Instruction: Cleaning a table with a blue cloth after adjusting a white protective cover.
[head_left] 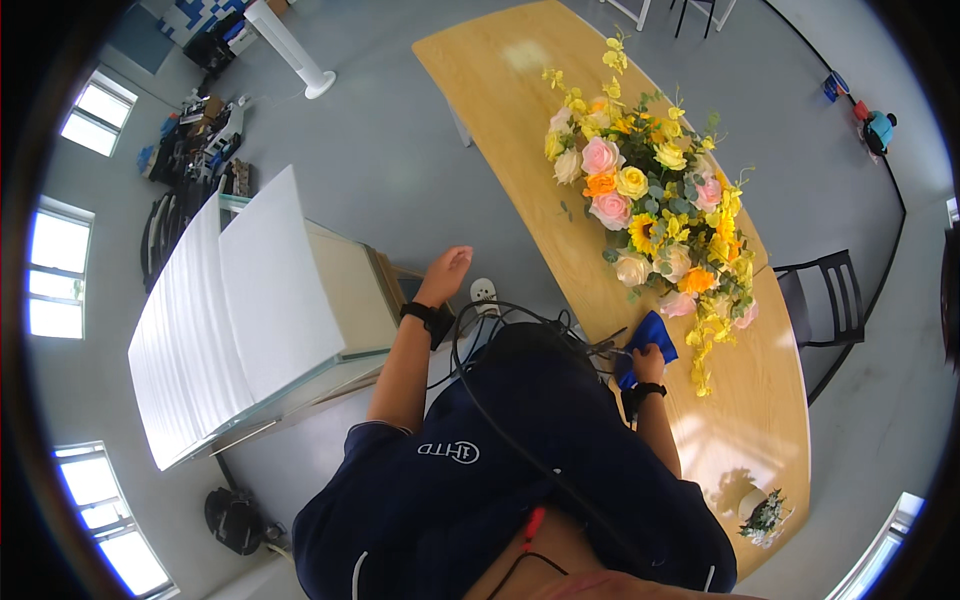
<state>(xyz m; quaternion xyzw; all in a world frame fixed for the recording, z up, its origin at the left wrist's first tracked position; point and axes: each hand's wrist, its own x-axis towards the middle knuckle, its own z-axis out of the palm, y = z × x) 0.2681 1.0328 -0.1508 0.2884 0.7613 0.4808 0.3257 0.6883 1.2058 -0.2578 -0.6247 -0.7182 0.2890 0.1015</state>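
Observation:
My left hand (448, 270) is raised beside the white-topped cabinet, its fingers loosely curled together with nothing seen in them. My right hand (648, 358) grips a bright blue cloth (655, 328) at the near edge of the wooden table (500, 90). Just beyond it lies a large arrangement of yellow, pink, orange and cream flowers (655, 210) with green leaves. Dark cables (460, 325) loop between my hands and across my body.
The white-topped cabinet (215, 330) stands at my left. A white power strip (484, 292) is below, between cabinet and table. A black chair (830, 300) is beyond the table's right side. A small potted plant (760, 515) sits at the table's near right end.

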